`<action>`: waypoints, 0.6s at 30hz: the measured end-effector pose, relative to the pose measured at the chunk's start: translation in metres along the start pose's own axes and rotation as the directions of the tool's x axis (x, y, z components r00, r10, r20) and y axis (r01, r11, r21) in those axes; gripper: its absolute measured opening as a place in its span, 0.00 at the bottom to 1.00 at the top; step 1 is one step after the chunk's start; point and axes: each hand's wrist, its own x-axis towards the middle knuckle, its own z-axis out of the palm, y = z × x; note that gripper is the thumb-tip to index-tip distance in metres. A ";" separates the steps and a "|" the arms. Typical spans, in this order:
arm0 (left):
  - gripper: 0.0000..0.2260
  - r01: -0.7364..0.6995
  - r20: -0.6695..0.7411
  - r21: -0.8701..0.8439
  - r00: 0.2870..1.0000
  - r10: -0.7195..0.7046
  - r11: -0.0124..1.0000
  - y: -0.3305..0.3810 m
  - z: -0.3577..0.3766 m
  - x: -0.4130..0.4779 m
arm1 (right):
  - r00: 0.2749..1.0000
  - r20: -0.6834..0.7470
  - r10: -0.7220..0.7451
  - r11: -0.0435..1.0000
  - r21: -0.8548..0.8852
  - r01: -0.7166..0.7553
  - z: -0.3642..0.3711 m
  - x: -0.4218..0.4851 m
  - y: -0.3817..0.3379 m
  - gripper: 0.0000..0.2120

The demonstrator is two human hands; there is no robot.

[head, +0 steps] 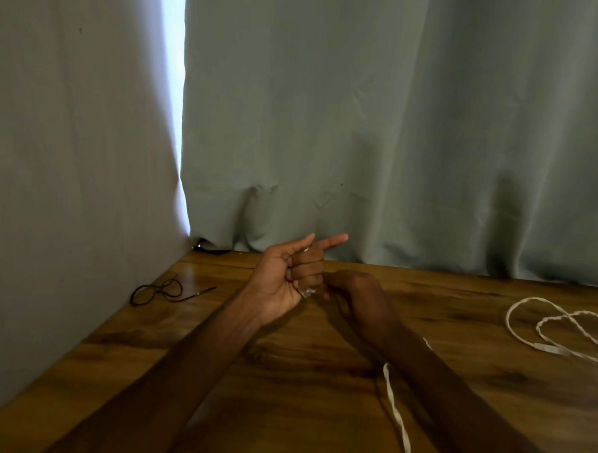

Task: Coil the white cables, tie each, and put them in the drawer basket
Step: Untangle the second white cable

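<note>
Two hands work a white cable above the table.

A strand of the cable (397,419) trails on the table (284,379) at 5 o'clock and passes under the right forearm. Beyond it, the left hand (285,277) faces palm up, three fingers curled round the cable, index finger and thumb pointing toward 1 o'clock. The right hand (358,297), just beside it at 3 o'clock, shows its back; whether its curled fingers pinch the cable I cannot tell. A second cable (552,348) lies loose, well apart at 3 o'clock, and a black cord (156,292) at 9 o'clock. A curtain (363,126) hangs at 12 o'clock.
</note>
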 end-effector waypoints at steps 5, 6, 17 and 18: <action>0.21 -0.026 -0.011 0.038 1.000 0.026 0.999 -0.006 0.005 0.004 | 0.993 0.096 0.064 0.995 0.064 -0.070 0.014 -0.007 -0.006 0.19; 0.21 -0.053 -0.039 0.040 0.998 0.055 0.998 -0.005 0.003 0.004 | 0.990 0.130 0.053 0.997 0.057 -0.061 0.017 -0.006 -0.008 0.16; 0.09 -0.153 -0.317 0.392 0.903 0.289 0.907 0.002 -0.032 0.016 | 0.928 0.358 0.107 0.980 0.119 -0.159 0.012 -0.004 -0.029 0.11; 0.10 -0.128 -0.348 0.445 0.887 0.303 0.886 0.002 -0.036 0.017 | 0.920 0.369 0.133 0.974 0.124 -0.190 0.008 -0.003 -0.029 0.12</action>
